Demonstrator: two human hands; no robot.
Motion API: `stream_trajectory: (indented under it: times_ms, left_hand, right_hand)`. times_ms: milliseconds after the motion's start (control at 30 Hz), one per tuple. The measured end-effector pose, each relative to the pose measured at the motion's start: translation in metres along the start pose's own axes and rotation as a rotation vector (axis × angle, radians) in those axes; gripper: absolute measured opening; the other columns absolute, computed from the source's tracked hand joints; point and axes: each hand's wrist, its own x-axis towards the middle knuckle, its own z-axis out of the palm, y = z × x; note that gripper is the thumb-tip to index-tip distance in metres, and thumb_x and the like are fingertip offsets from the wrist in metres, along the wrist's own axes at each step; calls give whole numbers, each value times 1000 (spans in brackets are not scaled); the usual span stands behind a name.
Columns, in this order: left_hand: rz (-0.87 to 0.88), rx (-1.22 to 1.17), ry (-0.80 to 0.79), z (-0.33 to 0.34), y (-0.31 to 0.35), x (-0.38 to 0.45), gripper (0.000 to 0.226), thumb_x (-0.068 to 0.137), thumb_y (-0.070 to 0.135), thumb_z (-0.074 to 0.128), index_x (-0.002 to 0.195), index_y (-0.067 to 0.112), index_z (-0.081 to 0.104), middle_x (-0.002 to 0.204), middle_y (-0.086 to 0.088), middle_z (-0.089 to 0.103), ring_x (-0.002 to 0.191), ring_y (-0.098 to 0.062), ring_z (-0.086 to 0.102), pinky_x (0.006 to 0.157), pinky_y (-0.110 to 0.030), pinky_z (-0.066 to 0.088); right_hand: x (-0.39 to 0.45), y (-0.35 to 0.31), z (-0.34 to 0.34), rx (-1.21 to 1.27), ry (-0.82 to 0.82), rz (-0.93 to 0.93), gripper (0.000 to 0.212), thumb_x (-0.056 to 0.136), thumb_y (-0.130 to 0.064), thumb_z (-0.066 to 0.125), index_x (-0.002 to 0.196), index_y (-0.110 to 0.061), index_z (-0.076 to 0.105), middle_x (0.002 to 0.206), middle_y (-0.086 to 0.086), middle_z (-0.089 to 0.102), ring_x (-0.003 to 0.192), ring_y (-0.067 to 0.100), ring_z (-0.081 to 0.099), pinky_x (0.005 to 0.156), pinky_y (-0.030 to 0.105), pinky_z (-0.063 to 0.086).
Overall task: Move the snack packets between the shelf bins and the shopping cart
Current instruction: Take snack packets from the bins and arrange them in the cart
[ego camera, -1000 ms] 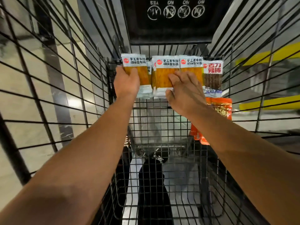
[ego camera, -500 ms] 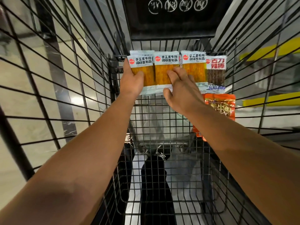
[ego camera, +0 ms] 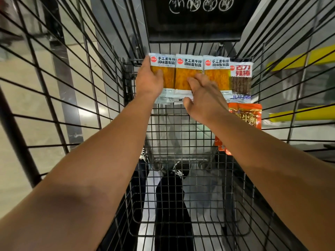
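Note:
Three yellow snack packets with white tops stand in a row against the far end of the wire shopping cart [ego camera: 181, 127]. My left hand [ego camera: 149, 84] grips the left packet [ego camera: 165, 68] at its left edge, thumb across its front. My right hand [ego camera: 203, 98] lies with straight, spread fingers on the middle packet [ego camera: 188, 67] and reaches the lower part of the right packet [ego camera: 217, 69]. Further right stands a brown spicy-stick packet [ego camera: 241, 78], with an orange-red packet [ego camera: 248, 115] below it.
A black sign panel [ego camera: 192, 19] hangs above the packets. The cart's wire sides [ego camera: 72, 87] close in on the left and right. Through the cart's wire floor I see dark trousers [ego camera: 172, 205]. A yellow-edged shelf [ego camera: 299, 58] shows beyond the right side.
The yellow packets overlapped a second ago and now stand side by side in an even row. Both hands stayed on them, shifting slightly to the right.

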Motion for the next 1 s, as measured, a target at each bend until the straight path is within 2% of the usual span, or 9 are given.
stream_trajectory:
  times_ms: [233, 367, 433, 567, 633, 700, 800, 900, 1000]
  left_hand:
    - [-22, 45, -10, -3, 3, -6, 42, 104, 16, 45, 144, 27, 42, 126, 5, 57, 100, -6, 49, 80, -20, 40]
    - [-35, 63, -31, -5, 5, -9, 38, 104, 16, 46, 141, 24, 44, 127, 3, 57, 106, -11, 53, 84, -24, 44]
    - [-28, 66, -19, -7, 4, -14, 35, 103, 15, 47, 137, 22, 46, 120, 3, 59, 104, -13, 56, 83, -26, 46]
    - [129, 158, 111, -14, 3, -40, 36, 96, 21, 54, 132, 22, 54, 116, 2, 65, 104, -15, 62, 91, -35, 54]
    - [197, 184, 140, -21, 5, -63, 35, 94, 24, 55, 128, 17, 58, 113, 0, 66, 103, -17, 62, 94, -39, 53]
    - [225, 179, 101, -29, 14, -94, 36, 94, 26, 55, 127, 15, 59, 114, -2, 67, 105, -20, 61, 97, -42, 51]
    - [281, 203, 8, -45, 29, -145, 46, 96, 24, 57, 140, 11, 53, 128, -9, 64, 118, -26, 58, 103, -40, 47]
    - [367, 193, -31, -71, 45, -193, 45, 96, 24, 58, 139, 9, 55, 131, -9, 64, 119, -25, 59, 104, -35, 45]
    - [432, 233, -68, -102, 61, -240, 50, 95, 35, 53, 138, 10, 57, 134, -8, 63, 124, -24, 57, 107, -39, 44]
  right_hand:
    - [-1, -1, -7, -12, -26, -6, 67, 100, -34, 54, 158, -23, 23, 165, -1, 15, 148, 27, 20, 119, 44, 26]
    - [1, 2, -8, -60, -60, -13, 70, 98, -31, 58, 158, -24, 22, 165, 0, 16, 149, 28, 19, 121, 45, 25]
    - [1, 2, -11, -104, -66, -27, 70, 97, -30, 59, 157, -24, 23, 164, 1, 18, 148, 29, 21, 120, 46, 27]
    - [-11, -1, -22, -167, 5, -74, 61, 97, -35, 57, 152, -20, 34, 155, 4, 33, 141, 28, 30, 116, 44, 32]
    - [-27, -5, -29, -122, 34, -50, 59, 98, -35, 54, 151, -18, 36, 154, 6, 34, 143, 28, 28, 120, 42, 27]
    - [-51, -9, -38, -36, 61, -11, 58, 100, -37, 50, 152, -17, 36, 154, 7, 35, 144, 28, 27, 122, 41, 24]
    - [-101, -13, -52, 85, 126, 3, 54, 101, -37, 49, 150, -14, 42, 147, 9, 44, 140, 29, 33, 119, 42, 30]
    - [-156, -20, -62, 220, 195, 34, 53, 99, -34, 52, 147, -12, 46, 145, 10, 49, 137, 30, 38, 117, 41, 31]
    - [-217, -30, -74, 390, 266, 97, 53, 99, -34, 52, 147, -14, 45, 150, 8, 46, 143, 28, 35, 119, 41, 29]
